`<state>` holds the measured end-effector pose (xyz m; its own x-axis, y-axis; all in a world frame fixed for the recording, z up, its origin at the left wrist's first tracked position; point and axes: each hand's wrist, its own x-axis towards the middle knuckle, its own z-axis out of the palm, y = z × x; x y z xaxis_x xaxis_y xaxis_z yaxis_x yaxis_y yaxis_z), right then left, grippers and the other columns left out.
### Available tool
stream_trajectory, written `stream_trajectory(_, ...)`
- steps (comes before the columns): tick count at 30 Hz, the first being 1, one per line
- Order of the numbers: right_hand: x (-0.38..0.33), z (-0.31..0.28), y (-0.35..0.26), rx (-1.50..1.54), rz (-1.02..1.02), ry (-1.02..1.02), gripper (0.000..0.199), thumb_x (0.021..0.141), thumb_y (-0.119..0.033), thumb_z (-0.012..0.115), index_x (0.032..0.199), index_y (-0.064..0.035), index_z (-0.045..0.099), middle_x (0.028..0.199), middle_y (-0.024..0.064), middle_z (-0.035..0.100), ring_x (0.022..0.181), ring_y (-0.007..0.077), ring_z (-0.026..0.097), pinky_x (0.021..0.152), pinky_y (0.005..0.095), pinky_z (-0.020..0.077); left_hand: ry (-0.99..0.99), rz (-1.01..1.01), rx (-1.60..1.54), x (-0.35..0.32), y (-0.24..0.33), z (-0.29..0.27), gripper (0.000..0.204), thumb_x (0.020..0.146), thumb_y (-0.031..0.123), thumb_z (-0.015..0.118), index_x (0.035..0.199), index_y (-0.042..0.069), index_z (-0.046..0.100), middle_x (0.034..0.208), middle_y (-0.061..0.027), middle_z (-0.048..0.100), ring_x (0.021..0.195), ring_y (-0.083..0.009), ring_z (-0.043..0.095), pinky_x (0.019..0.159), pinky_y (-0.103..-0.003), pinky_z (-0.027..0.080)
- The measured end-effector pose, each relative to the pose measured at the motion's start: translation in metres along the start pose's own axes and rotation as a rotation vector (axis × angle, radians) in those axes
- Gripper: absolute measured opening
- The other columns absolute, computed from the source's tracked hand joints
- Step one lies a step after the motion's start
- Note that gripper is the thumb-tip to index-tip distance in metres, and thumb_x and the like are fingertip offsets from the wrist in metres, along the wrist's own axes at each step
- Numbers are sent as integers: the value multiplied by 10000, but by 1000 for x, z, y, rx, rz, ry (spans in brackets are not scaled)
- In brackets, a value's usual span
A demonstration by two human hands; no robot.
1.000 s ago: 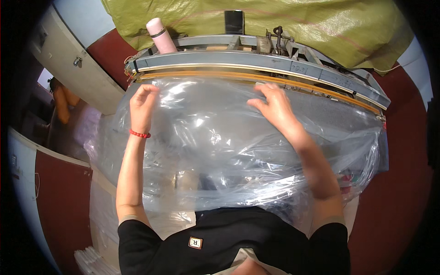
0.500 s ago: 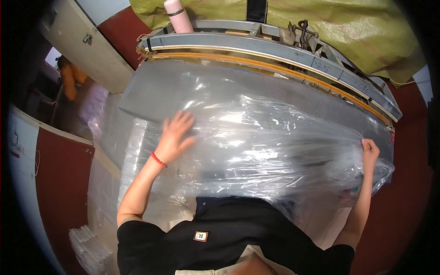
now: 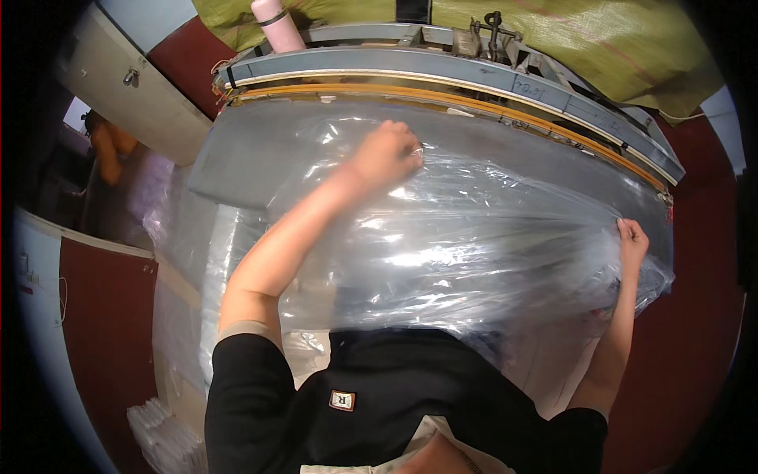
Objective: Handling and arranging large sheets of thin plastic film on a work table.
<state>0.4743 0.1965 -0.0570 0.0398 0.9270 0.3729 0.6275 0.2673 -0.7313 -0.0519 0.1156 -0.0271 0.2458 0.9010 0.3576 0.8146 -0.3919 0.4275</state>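
A large sheet of clear plastic film [image 3: 442,253] lies spread and wrinkled over a grey work table [image 3: 245,150]. Near the middle of the far side, my left hand [image 3: 389,152] is closed, pinching a bit of the film's upper edge. My right hand [image 3: 632,241] grips the film's right end between thumb and fingers, and creases run from it across the sheet. Both arms are stretched wide apart. The film's near edge hangs over the table front by my black shirt.
A long metal sealing bar [image 3: 442,62] with an orange strip [image 3: 379,92] runs along the table's back. Behind it stand a pink bottle [image 3: 278,28] and a metal clamp [image 3: 493,35]. Stacked clear bags [image 3: 166,434] lie lower left, near a reddish-brown wall panel [image 3: 106,324].
My left hand has moved right and away from me, going from open and spread to closed on the film. My right hand keeps its grip. The view has shifted slightly.
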Motion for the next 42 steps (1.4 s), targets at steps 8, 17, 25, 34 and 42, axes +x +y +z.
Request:
stream_trajectory(8,-3,-4,-3,-13,-22,19,159,796,-126,602,735,16,567,614,-73,429,586,20,355,522,165,290,-269,-384,-1277,-7,-4,-66,230,777,134,628,910,58,457,716,38,480,658,-48,456,619,-187,375)
stream_trajectory(17,1,-3,7,21,0,44,163,799,-129,603,731,12,559,606,-72,412,579,19,344,514,168,280,816,-303,226,-37,-42,-170,79,792,68,582,788,32,511,653,-16,515,626,-77,498,582,-236,417)
stream_trajectory(25,-8,-45,55,-51,-26,68,142,799,-115,604,735,1,554,611,-69,409,581,18,340,517,164,279,-303,-175,380,-113,5,-52,663,800,371,548,1318,54,283,1390,-122,229,1298,-310,158,1031,-415,174)
stream_trajectory(34,-16,-54,57,-77,21,77,148,798,-121,610,727,-7,547,608,-71,390,572,22,331,495,176,257,324,-187,293,-84,-54,-63,369,768,124,584,1119,35,512,1129,-139,508,1075,-299,443,921,-349,345)
stream_trajectory(42,-17,-52,60,-87,-9,107,150,804,-135,606,741,-8,554,610,-61,402,576,32,333,502,180,276,95,-488,241,-63,-98,-56,135,683,156,631,802,95,614,914,-73,578,919,-257,504,804,-365,407)
